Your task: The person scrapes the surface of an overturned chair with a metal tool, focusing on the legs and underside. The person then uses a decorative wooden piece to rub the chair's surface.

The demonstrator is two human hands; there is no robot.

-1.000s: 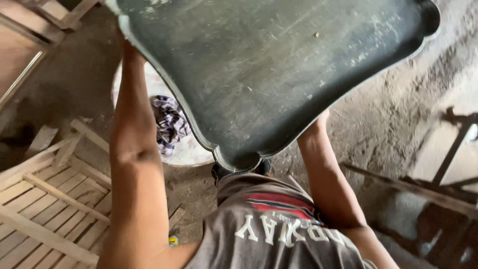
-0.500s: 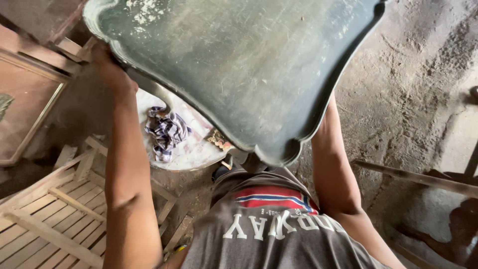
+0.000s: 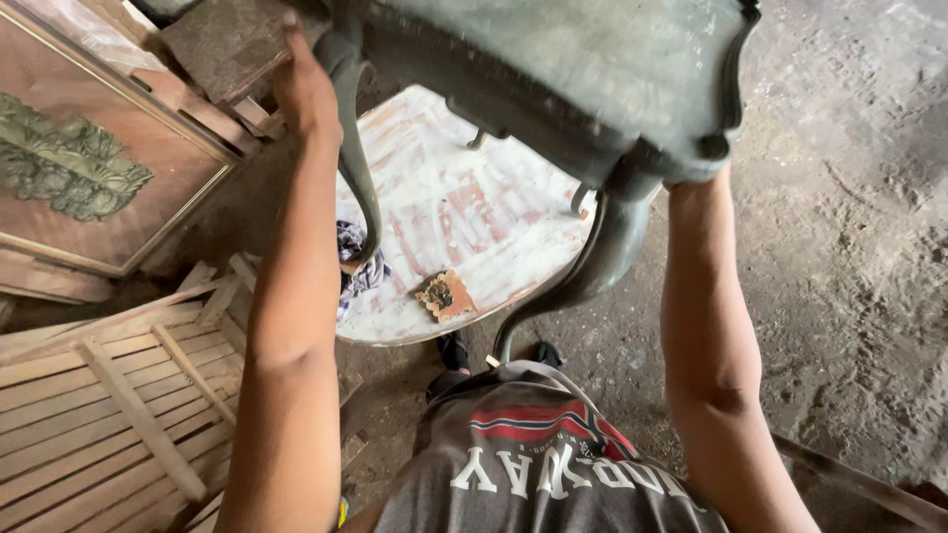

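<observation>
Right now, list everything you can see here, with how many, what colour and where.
Small table: one, dark grey-green, held up at the top of the view, curved legs pointing down.
Round tabletop: one, white with reddish streaks, under the lifted table.
Cloth: one, blue and white patterned, at the round top's left edge.
Worn pad: one, brown, on the round top near its front edge.
Framed carved panel: one, brown with a green carving, upper left.
Slatted wooden frames: several, pale wood, lower left.
Dirt floor: grey-brown, right side.
Shirt: one, grey with red and blue stripe, bottom centre.
Left hand: on the lifted table's left leg.
Right hand: hidden behind the table's corner.
</observation>
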